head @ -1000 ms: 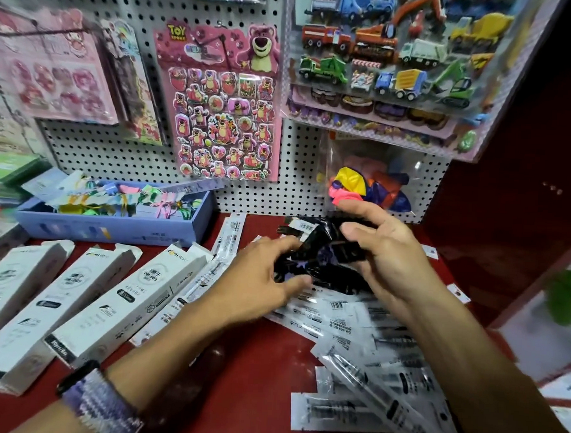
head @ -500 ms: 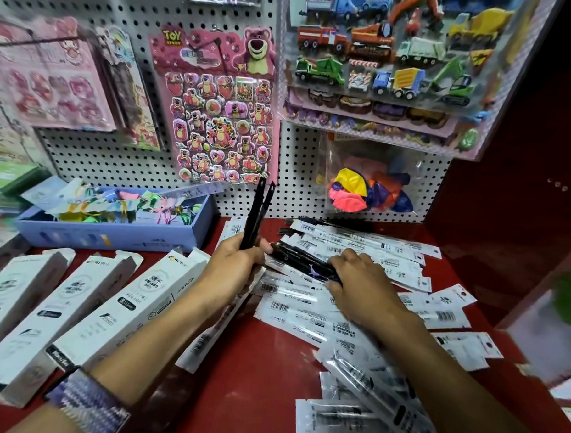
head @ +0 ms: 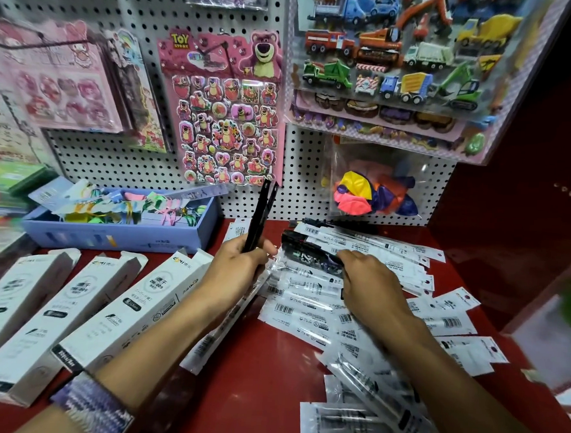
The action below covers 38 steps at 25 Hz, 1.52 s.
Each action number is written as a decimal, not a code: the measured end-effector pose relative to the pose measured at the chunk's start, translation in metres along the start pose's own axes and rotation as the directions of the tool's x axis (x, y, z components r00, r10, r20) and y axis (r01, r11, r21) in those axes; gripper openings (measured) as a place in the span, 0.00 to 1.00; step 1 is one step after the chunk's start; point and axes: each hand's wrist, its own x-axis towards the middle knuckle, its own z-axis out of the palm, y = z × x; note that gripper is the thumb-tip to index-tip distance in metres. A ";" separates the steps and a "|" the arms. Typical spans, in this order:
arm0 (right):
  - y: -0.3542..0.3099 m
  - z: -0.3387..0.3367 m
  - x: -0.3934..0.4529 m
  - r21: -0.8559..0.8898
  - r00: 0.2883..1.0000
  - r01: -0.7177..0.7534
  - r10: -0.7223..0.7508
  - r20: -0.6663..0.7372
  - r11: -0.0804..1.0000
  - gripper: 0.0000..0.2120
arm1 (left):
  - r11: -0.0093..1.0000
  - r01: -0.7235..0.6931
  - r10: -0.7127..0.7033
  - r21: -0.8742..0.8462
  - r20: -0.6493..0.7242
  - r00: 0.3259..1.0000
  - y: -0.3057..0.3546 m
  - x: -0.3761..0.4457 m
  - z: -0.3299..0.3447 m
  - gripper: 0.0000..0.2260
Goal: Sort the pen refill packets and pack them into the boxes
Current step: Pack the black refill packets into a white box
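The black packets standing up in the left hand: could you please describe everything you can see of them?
The black packets are two long, narrow strips, dark and glossy like plastic film, with no print legible. The left hand grips their lower ends in a closed fist, so they stand nearly upright, leaning slightly right and splaying apart at the tips. They rise in front of the white pegboard, their tips reaching the bottom edge of the pink sticker sheet. Only the hand visibly touches them.

Bright, even light falls from above, with glare on the red counter (head: 264, 372) and the clear toy packs (head: 398, 70). Wide-angle bending curves the edges, and the left margin is smeared with blur.
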 end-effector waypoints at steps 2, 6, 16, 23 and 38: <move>0.006 -0.006 0.003 0.075 0.995 -0.007 0.014 -0.097 0.997 0.18 | 1.000 -0.009 0.008 -0.006 -0.036 0.999 0.001 0.000 0.001 0.11; 0.017 -0.035 0.004 0.299 0.994 0.089 -0.103 0.031 0.950 0.10 | 0.931 -0.230 0.283 0.285 -0.162 0.945 0.009 -0.007 -0.001 0.06; -0.004 -0.062 -0.008 0.828 0.951 -0.073 -0.212 0.226 0.556 0.14 | 0.946 -0.207 0.047 0.248 0.528 0.848 0.016 -0.021 0.005 0.14; -0.014 -0.056 -0.006 0.917 0.915 -0.381 0.192 0.356 0.114 0.14 | 0.959 0.220 -0.164 -0.176 0.283 0.945 0.016 -0.028 0.014 0.04; -0.023 -0.037 -0.033 -0.076 0.828 0.124 -0.061 0.557 0.989 0.18 | 0.851 0.396 -0.307 -0.344 0.286 0.908 0.012 -0.033 0.001 0.04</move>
